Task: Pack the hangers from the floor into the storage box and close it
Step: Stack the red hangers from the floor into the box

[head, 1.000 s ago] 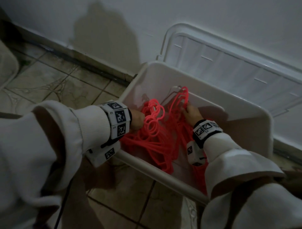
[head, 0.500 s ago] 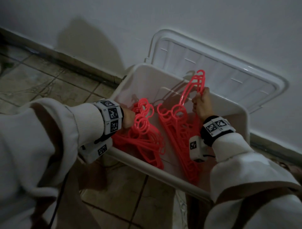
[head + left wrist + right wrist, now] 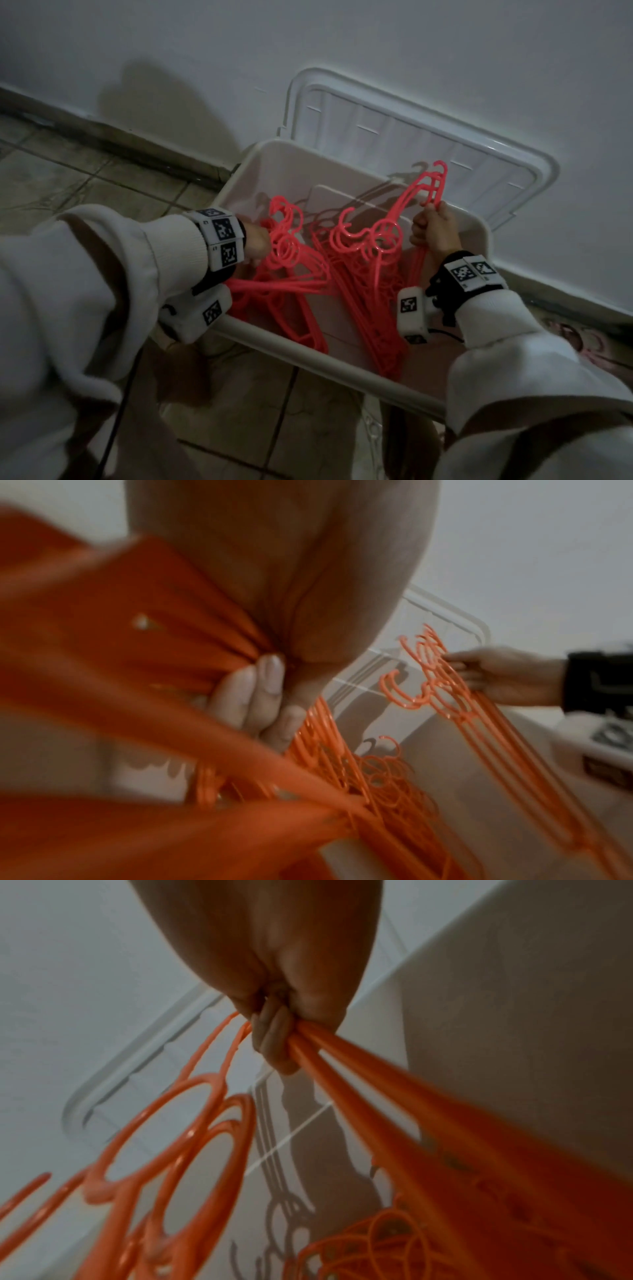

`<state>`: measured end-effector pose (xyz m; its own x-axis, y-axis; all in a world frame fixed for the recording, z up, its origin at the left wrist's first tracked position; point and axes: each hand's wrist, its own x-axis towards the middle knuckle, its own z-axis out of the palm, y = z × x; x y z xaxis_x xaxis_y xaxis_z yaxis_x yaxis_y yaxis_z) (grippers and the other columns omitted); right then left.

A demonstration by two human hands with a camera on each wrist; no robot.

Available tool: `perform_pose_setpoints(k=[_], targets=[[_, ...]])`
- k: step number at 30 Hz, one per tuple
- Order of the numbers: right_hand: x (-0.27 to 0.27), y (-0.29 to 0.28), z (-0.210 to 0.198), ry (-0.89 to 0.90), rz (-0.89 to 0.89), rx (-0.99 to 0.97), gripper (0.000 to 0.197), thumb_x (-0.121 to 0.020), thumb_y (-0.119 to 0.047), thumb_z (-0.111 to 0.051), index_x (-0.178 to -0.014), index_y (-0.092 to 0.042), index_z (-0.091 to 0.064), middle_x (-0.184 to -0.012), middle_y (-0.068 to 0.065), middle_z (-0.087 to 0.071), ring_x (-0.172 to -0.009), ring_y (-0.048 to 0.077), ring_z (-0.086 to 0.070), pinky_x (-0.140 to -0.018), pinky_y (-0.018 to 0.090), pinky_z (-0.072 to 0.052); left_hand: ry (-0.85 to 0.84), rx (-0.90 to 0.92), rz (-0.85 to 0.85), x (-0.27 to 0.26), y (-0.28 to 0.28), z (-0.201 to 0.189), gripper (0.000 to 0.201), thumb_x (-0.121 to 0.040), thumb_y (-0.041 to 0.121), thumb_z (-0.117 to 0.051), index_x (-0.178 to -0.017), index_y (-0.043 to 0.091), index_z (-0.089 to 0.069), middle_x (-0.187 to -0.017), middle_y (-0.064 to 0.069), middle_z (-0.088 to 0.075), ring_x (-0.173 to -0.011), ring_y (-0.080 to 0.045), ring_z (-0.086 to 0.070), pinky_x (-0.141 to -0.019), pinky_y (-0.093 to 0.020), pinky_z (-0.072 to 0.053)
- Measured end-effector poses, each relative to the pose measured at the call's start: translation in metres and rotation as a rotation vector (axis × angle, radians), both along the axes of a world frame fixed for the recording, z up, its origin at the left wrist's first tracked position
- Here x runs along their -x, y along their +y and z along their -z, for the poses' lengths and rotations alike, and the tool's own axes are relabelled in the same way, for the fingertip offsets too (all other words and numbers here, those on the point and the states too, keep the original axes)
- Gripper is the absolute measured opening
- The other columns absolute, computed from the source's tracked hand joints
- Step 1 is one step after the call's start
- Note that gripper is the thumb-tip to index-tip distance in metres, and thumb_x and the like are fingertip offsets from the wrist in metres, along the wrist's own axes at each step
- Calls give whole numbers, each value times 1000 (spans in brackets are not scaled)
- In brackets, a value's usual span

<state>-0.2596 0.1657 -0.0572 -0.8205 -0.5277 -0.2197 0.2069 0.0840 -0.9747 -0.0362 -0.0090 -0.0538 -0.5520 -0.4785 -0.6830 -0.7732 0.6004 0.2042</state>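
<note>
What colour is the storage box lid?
White, semi-translucent, ribbed; the lid shows best in the head view, leaning against the wall.

Dim light throughout; we see a soft shadow on the wall. Both wrist views are blurred up close, the nearest hangers smeared, colours shifted to orange.

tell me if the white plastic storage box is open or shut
Open: the white plastic storage box has no lid on; its clear plastic lid leans against the wall behind it.
</note>
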Motion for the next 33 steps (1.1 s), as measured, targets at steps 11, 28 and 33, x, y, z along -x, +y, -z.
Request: perform_pose_setpoints(k=[11, 28, 33], targets=[[-32, 7, -63, -7, -533, 220, 23, -75, -39, -54, -73, -16, -60, -51, -11, -37, -47, 4, -30, -48, 15, -26, 108, -512, -385, 16, 14, -6, 33, -92, -2, -35, -61, 6, -41, -32, 4, -40, -24, -4, -27, -32, -8, -23], [-87, -3, -20, 798, -1142, -228, 23, -82, -26, -65, -93, -8, -74, -91, 5, -73, -83, 7, -63, -82, 26, -49, 432, -944, -373, 25, 32, -28, 39, -82, 48, -53, -74, 11, -57, -45, -1, -45, -29, -5, -33, -35, -13, -32], [-87, -2, -19, 791, -1178, -270, 21, -82, -21, -68, -98, -9, -73, -98, 4, -73, -87, -3, -59, -85, 17, -45, 474, -788, -408, 27, 33, -28, 14, -86, 16, -59, -74, 9, -57, -42, 1, -44, -29, -6, -37, -39, -13, -36]])
